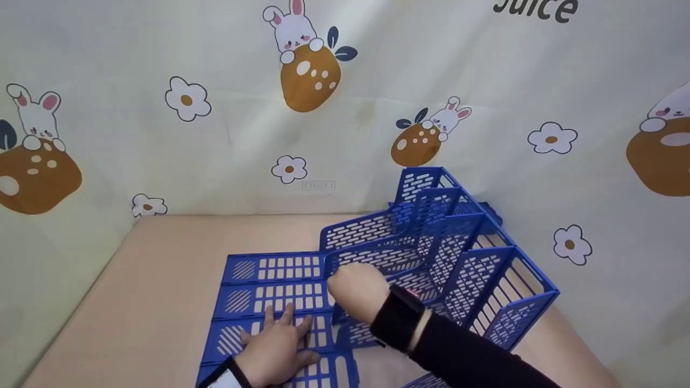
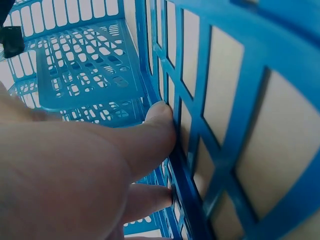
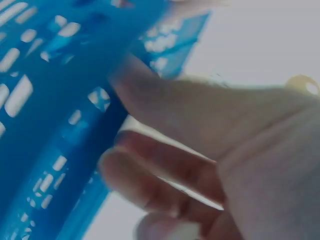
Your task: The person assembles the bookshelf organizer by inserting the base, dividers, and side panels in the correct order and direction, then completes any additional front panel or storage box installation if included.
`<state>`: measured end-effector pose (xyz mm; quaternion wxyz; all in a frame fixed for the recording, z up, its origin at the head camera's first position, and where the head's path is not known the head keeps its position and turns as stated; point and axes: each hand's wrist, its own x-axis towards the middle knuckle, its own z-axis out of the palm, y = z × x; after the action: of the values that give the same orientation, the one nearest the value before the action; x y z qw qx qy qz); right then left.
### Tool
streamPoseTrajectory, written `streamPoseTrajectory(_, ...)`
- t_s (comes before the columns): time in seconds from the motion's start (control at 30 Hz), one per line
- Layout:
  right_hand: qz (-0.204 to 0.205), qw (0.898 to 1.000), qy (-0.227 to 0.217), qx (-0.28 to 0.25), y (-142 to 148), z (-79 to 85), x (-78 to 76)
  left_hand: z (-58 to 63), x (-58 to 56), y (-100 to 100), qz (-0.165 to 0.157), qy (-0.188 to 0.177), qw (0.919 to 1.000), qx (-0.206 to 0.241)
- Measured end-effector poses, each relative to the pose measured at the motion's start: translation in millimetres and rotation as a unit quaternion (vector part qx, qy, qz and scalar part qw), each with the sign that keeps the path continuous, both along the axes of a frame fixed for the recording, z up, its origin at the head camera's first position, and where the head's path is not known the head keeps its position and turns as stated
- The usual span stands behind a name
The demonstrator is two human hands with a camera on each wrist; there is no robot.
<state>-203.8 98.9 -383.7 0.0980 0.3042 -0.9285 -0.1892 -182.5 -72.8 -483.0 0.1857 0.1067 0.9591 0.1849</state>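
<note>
A blue plastic file rack (image 1: pixel 509 237) stands on the table, with several perforated upright dividers (image 1: pixel 358 231) and a slotted side panel (image 1: pixel 269 269) extending to the left. My left hand (image 1: pixel 276 347) rests on this panel with spread fingers. In the left wrist view, the thumb (image 2: pixel 162 122) touches the blue lattice (image 2: pixel 200 107). My right hand (image 1: pixel 357 288), fingers curled, grips the front edge of a divider. In the right wrist view, the thumb (image 3: pixel 137 87) lies against the blurred blue divider (image 3: pixel 55 100); the exact finger contact is hard to see.
A beige tabletop (image 1: pixel 145 280) carries the rack. Behind it hangs a pale cloth (image 1: pixel 232 134) printed with rabbits and flowers. The rack's back right corner is close to this cloth. My right sleeve (image 1: pixel 463 350) crosses over the rack's front.
</note>
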Motion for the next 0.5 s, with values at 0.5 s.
streamPoseTrajectory(0.5,-0.044,0.999,0.014,0.005,-15.7,-16.8,-20.8,-1.7,2.3,0.6,0.001,-0.011,0.9999,0.005)
